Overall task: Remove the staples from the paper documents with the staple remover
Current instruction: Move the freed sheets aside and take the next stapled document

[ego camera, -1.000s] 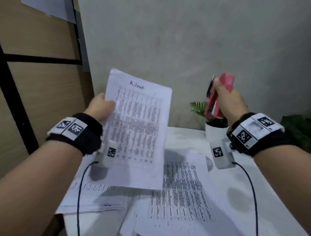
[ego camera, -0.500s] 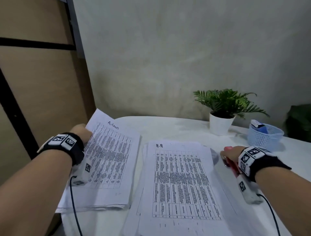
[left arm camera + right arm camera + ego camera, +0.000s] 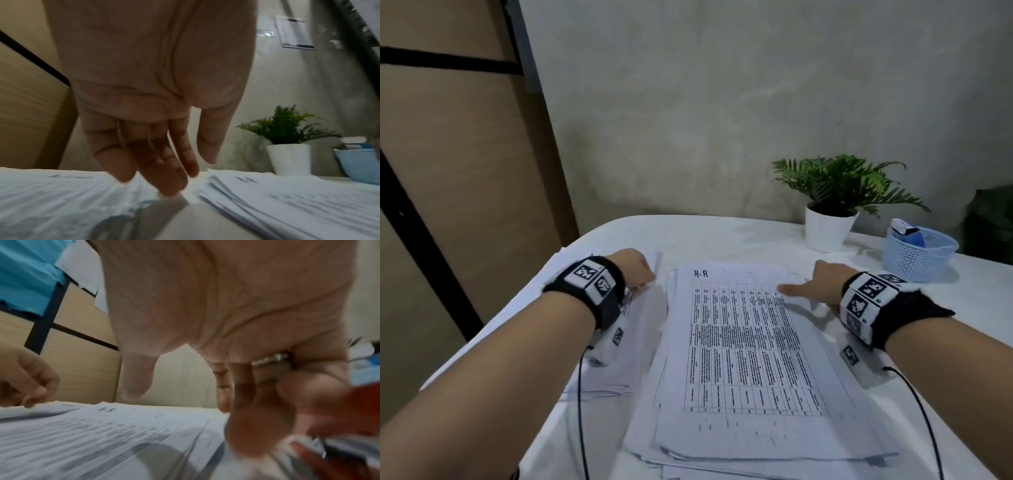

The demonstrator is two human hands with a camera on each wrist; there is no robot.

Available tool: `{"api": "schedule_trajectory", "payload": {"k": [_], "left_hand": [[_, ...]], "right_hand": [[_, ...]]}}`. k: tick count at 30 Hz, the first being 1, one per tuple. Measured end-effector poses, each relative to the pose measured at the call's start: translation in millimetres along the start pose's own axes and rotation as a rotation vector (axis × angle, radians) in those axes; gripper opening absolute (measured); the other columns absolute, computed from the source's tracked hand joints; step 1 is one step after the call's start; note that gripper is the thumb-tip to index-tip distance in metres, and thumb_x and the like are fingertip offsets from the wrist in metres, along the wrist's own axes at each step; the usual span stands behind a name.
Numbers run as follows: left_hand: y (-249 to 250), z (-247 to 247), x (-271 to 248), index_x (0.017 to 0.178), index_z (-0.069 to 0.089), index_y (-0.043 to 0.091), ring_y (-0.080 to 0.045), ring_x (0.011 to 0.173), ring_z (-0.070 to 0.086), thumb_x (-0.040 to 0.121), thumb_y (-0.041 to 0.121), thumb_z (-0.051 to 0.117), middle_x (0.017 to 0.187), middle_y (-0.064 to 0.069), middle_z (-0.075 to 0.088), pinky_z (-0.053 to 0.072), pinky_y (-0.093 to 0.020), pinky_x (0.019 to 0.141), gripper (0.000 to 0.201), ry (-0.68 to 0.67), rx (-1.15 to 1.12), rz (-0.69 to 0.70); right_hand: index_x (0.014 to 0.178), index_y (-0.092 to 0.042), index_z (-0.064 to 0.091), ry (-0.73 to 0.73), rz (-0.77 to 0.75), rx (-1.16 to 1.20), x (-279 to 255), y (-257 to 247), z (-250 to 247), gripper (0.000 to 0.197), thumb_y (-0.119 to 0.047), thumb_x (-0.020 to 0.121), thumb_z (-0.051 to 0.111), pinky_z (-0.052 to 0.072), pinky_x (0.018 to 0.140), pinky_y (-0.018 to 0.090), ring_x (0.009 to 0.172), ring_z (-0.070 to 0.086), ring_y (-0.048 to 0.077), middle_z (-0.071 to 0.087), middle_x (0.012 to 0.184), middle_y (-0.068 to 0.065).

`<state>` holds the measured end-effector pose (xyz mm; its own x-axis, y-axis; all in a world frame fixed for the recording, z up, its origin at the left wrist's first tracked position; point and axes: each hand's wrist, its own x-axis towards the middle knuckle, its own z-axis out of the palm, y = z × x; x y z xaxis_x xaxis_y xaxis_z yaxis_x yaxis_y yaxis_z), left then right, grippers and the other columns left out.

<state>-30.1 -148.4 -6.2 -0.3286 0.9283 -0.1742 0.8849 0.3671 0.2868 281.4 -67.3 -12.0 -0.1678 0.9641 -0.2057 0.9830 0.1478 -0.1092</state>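
Paper stacks under both lowered, loose-fingered hands.

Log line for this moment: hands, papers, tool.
left hand: relaxed, over Admin stack | right hand: thumb out over H-R stack | staple remover: red blur beside right hand, grip unclear

— What stands at the back of the white table?

— A potted fern in a white pot, close to the grey wall.

— And beside it?

— A pale blue mesh basket to its right, holding a blue and white object.

— The left side?

— A wooden panel with black strips.
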Motion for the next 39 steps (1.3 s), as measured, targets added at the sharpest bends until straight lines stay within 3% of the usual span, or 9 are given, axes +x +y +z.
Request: {"api": "schedule_trajectory", "payload": {"k": [4,9,14,21,27,30,35,37,39], "left_hand": [[29,17,-7,0.085,0.068,0.008,-0.024,0.081,0.06,0.093,0.034,0.052,0.094,-0.011,0.068,0.045,-0.028,0.069,0.031,-0.183,0.133,-0.014],[42,22,-11,0.052,0.056,0.016,-0.02,0.058,0.055,0.086,0.035,0.059,0.059,-0.002,0.06,0.045,-0.027,0.064,0.039,-0.18,0.156,-0.046],[49,25,-17,0.062,0.06,0.013,-0.023,0.061,0.057,0.081,0.036,0.065,0.064,-0.007,0.062,0.046,-0.027,0.067,0.03,-0.225,0.098,-0.078],[63,22,-23,0.07,0.051,0.009,-0.022,0.077,0.051,0.088,0.032,0.058,0.081,-0.005,0.055,0.047,-0.031,0.072,0.03,-0.146,0.187,0.033],[68,16,-30,0.082,0.047,0.01,-0.025,0.072,0.056,0.089,0.007,0.053,0.079,-0.005,0.053,0.056,-0.036,0.067,0.009,0.012,-0.12,0.173],[66,3,-35,0.094,0.05,0.01,-0.019,0.067,0.053,0.092,0.008,0.045,0.085,-0.004,0.053,0.048,-0.027,0.051,0.007,0.093,-0.333,0.226],[66,-9,-47,0.11,0.053,0.013,-0.01,0.057,0.052,0.086,0.012,0.055,0.083,-0.004,0.061,0.038,-0.022,0.052,0.024,0.151,-0.903,0.297],[66,-11,-49,0.107,0.056,0.014,-0.012,0.069,0.061,0.081,0.005,0.057,0.091,-0.004,0.066,0.049,-0.026,0.067,0.027,0.17,-1.117,0.32],[66,-12,-53,0.098,0.057,0.014,-0.017,0.084,0.065,0.089,-0.009,0.047,0.095,-0.004,0.068,0.053,-0.028,0.081,0.027,0.214,-1.243,0.352]], "right_hand": [[0.108,-0.006,0.052,-0.159,-0.046,-0.037,-14,-8,10,0.076,-0.066,0.066,0.069,0.045,0.075,0.025,0.093,0.062,0.021,0.066,0.097,0.004],[0.058,-0.015,0.049,-0.119,-0.043,-0.083,-16,3,9,0.055,-0.064,0.063,0.073,0.046,0.061,0.025,0.058,0.053,0.015,0.052,0.057,-0.003],[0.066,-0.012,0.058,-0.113,-0.033,-0.092,-22,6,9,0.05,-0.059,0.064,0.075,0.054,0.078,0.029,0.075,0.065,0.021,0.063,0.067,0.002],[0.07,-0.013,0.053,-0.117,-0.047,-0.052,-28,-2,8,0.048,-0.056,0.067,0.075,0.045,0.059,0.023,0.067,0.058,0.016,0.059,0.069,-0.001],[0.133,-0.001,0.039,-0.105,-0.069,0.072,-33,1,2,0.079,-0.048,0.077,0.07,0.043,0.068,0.026,0.099,0.058,0.023,0.058,0.118,0.011],[0.132,0.0,0.037,-0.052,-0.063,0.195,-29,7,-8,0.067,-0.045,0.087,0.06,0.039,0.056,0.023,0.083,0.054,0.023,0.059,0.114,0.013],[0.138,-0.006,0.036,0.08,-0.122,0.674,-25,12,-29,0.057,-0.038,0.094,0.053,0.037,0.041,0.013,0.086,0.049,0.018,0.049,0.132,0.011],[0.132,-0.005,0.042,0.12,-0.174,0.981,-23,13,-35,0.05,-0.029,0.091,0.059,0.049,0.05,0.015,0.083,0.058,0.016,0.056,0.127,0.01],[0.131,-0.004,0.039,0.159,-0.19,1.267,-22,12,-39,0.054,-0.017,0.086,0.066,0.057,0.079,0.034,0.095,0.064,0.021,0.06,0.123,0.012]]}}
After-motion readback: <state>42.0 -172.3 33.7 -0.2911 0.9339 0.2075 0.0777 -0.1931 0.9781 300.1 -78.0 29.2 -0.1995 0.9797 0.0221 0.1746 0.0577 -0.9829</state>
